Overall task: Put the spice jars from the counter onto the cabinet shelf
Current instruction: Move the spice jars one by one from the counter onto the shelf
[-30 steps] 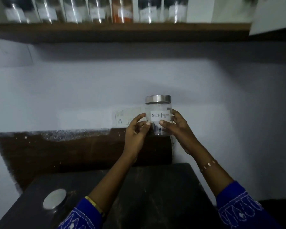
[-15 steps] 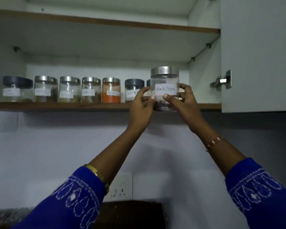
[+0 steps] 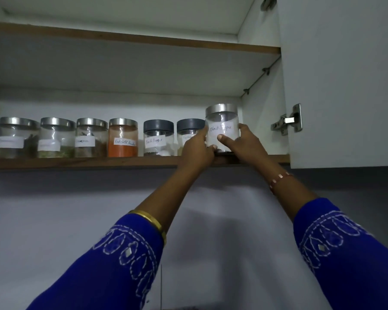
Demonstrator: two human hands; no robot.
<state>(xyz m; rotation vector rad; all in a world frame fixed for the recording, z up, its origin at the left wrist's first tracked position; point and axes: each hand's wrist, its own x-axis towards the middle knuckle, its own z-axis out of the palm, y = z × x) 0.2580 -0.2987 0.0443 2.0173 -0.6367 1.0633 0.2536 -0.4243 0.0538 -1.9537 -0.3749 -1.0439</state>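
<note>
A clear glass jar [image 3: 222,121] with a steel lid and a white "Black Pepper" label stands at the right end of the wooden cabinet shelf [image 3: 81,162]. My left hand [image 3: 198,151] grips its left side and my right hand [image 3: 241,145] grips its right side, thumb across the label. The jar's base sits at the shelf's front edge. Left of it, several labelled spice jars stand in a row, among them an orange red chilli jar [image 3: 122,138] and two grey-lidded jars [image 3: 158,138].
The open white cabinet door [image 3: 345,81] hangs close on the right, with its metal hinge [image 3: 288,120] beside the jar. An upper shelf board [image 3: 132,39] runs overhead. A pale wall fills the space below the shelf.
Both hands have lifted the Black Pepper jar from counter height up to the shelf and moved it right, down onto the shelf's right end. My view has tilted upward with it.
</note>
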